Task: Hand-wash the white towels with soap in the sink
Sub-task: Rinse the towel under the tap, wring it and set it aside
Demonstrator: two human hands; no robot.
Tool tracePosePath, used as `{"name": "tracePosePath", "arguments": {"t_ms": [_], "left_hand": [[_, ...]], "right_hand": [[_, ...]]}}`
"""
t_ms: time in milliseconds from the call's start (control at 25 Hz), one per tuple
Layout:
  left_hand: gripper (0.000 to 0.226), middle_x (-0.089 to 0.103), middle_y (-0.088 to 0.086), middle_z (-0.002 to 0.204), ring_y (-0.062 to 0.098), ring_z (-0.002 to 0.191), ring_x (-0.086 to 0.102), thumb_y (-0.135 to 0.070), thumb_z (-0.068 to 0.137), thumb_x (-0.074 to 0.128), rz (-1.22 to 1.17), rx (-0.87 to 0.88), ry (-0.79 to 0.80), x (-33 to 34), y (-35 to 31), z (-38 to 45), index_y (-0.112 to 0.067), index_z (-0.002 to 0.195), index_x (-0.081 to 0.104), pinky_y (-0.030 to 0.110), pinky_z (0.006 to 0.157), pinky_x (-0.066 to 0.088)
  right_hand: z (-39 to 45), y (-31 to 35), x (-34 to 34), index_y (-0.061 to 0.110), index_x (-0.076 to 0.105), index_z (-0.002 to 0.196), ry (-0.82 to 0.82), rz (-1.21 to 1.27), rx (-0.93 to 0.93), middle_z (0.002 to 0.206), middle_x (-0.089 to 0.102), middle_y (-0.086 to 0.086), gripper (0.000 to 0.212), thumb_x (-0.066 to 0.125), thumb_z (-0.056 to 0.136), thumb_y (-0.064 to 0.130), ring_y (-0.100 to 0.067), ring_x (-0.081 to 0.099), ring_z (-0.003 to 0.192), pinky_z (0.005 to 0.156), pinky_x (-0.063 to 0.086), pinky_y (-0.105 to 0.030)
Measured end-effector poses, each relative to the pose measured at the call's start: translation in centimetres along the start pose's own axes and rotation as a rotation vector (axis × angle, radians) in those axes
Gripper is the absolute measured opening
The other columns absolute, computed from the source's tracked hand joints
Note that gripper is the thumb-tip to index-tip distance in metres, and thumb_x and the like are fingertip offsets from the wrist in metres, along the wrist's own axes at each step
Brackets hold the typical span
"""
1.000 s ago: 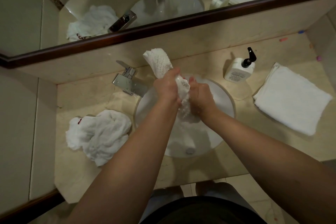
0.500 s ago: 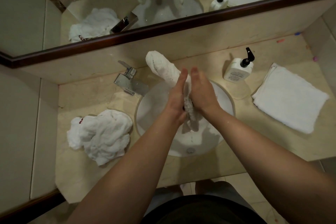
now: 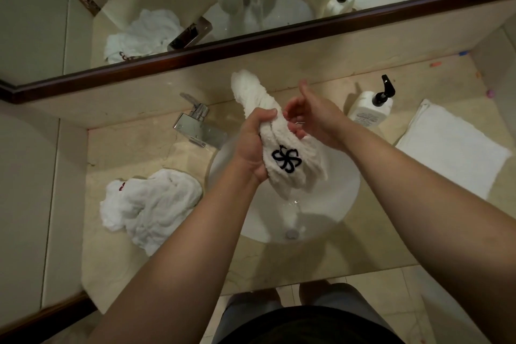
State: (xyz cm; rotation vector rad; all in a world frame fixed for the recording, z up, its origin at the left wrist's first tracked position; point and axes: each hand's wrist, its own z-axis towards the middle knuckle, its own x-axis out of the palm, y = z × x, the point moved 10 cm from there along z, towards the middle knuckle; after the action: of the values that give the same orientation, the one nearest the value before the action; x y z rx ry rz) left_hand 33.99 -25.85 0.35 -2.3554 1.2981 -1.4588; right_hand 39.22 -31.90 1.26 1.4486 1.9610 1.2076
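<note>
White towel (image 3: 282, 153) gripped left hand (image 3: 252, 145); right hand (image 3: 312, 117) loose.

We see a beige marble counter (image 3: 145, 153) with a white sink (image 3: 329, 204) set in it. On it lie a crumpled towel (image 3: 150, 204) at left, a tap (image 3: 195, 126), a pump bottle (image 3: 370, 106), and a folded towel (image 3: 452, 148) at right.

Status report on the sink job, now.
Left hand grips twisted towel over sink. Right hand open beside it. Water dripping. Nothing in the way.
</note>
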Motion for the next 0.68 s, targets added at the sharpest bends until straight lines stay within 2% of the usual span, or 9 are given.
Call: {"name": "tracePosePath", "arguments": {"t_ms": [80,160,200,280,320,360,480,600,680], "left_hand": [[0.048,0.060,0.006,0.070,0.022,0.069,0.060,-0.029,0.066,0.068,-0.068,0.020,0.004,0.6,-0.4,0.2,-0.003,0.105,0.061,0.036,0.077,0.053],[0.022,0.060,0.004,0.065,0.021,0.066,0.061,-0.028,0.072,0.062,-0.130,0.075,-0.045,0.4,-1.2,0.4,-0.009,0.084,0.062,0.037,0.078,0.053],[0.018,0.062,0.005,0.068,0.021,0.069,0.062,-0.028,0.076,0.059,-0.146,0.102,-0.076,0.1,-1.7,0.4,-0.010,0.079,0.062,0.038,0.080,0.052],[0.023,0.070,0.009,0.086,0.023,0.086,0.066,-0.027,0.082,0.057,-0.132,0.124,-0.121,-0.9,-2.4,0.7,-0.008,0.082,0.069,0.041,0.094,0.050],[0.023,0.071,0.011,0.098,0.024,0.097,0.066,-0.026,0.084,0.058,-0.101,0.141,-0.158,-1.6,-2.8,1.0,-0.008,0.087,0.072,0.045,0.102,0.048],[0.020,0.070,0.012,0.105,0.026,0.104,0.064,-0.023,0.082,0.061,-0.074,0.165,-0.192,-2.2,-3.2,1.1,-0.008,0.091,0.071,0.047,0.105,0.047],[0.015,0.070,0.010,0.086,0.024,0.082,0.068,-0.013,0.074,0.074,0.013,0.259,-0.417,-4.8,-4.3,0.9,-0.004,0.084,0.066,0.042,0.085,0.056],[0.018,0.072,0.003,0.075,0.017,0.069,0.072,-0.009,0.076,0.083,0.183,0.334,-0.672,-6.1,-4.8,-0.2,-0.004,0.084,0.067,0.034,0.071,0.061],[0.033,0.074,0.004,0.086,0.017,0.078,0.074,-0.021,0.075,0.086,0.337,0.285,-0.713,-5.6,-4.8,-0.5,-0.005,0.095,0.066,0.034,0.076,0.062]], "right_hand": [[0.2,-0.8,1.9,0.011,0.054,0.074,0.159,0.046,0.145,0.053,0.047,0.005,0.076,0.013,0.096,0.071,-0.007,0.041,0.042,0.042,0.037,-0.017],[0.2,-2.3,3.0,0.015,0.061,0.064,0.245,0.094,0.248,0.050,0.043,0.008,0.082,0.019,0.089,0.080,-0.007,0.042,0.042,0.047,0.040,-0.019],[0.4,-3.0,3.3,0.014,0.068,0.067,0.290,0.126,0.259,0.056,0.054,0.003,0.084,0.023,0.086,0.082,-0.011,0.054,0.051,0.056,0.047,-0.025],[0.3,-4.3,4.0,0.012,0.073,0.105,0.402,0.180,0.266,0.097,0.071,-0.016,0.088,0.032,0.080,0.085,-0.032,0.068,0.090,0.078,0.054,-0.042],[-0.3,-4.8,4.2,0.010,0.068,0.116,0.452,0.201,0.304,0.107,0.068,-0.023,0.093,0.037,0.074,0.086,-0.038,0.067,0.096,0.079,0.054,-0.046],[-1.0,-5.1,4.3,0.007,0.067,0.116,0.479,0.209,0.343,0.102,0.069,-0.024,0.093,0.042,0.071,0.085,-0.037,0.068,0.089,0.073,0.055,-0.044],[-1.6,-4.4,3.5,0.012,0.067,0.103,0.425,0.171,0.290,0.081,0.072,-0.009,0.056,0.059,0.079,0.062,-0.020,0.069,0.066,0.056,0.056,-0.031],[-1.7,-3.2,3.1,0.017,0.066,0.107,0.327,-0.165,0.142,0.089,0.076,0.001,0.029,0.066,0.085,0.037,-0.015,0.071,0.081,0.067,0.055,-0.021],[-1.7,-3.0,3.0,0.017,0.065,0.115,0.262,-0.221,0.103,0.099,0.076,-0.001,0.035,0.076,0.082,0.026,-0.016,0.072,0.090,0.072,0.054,-0.021]]}}
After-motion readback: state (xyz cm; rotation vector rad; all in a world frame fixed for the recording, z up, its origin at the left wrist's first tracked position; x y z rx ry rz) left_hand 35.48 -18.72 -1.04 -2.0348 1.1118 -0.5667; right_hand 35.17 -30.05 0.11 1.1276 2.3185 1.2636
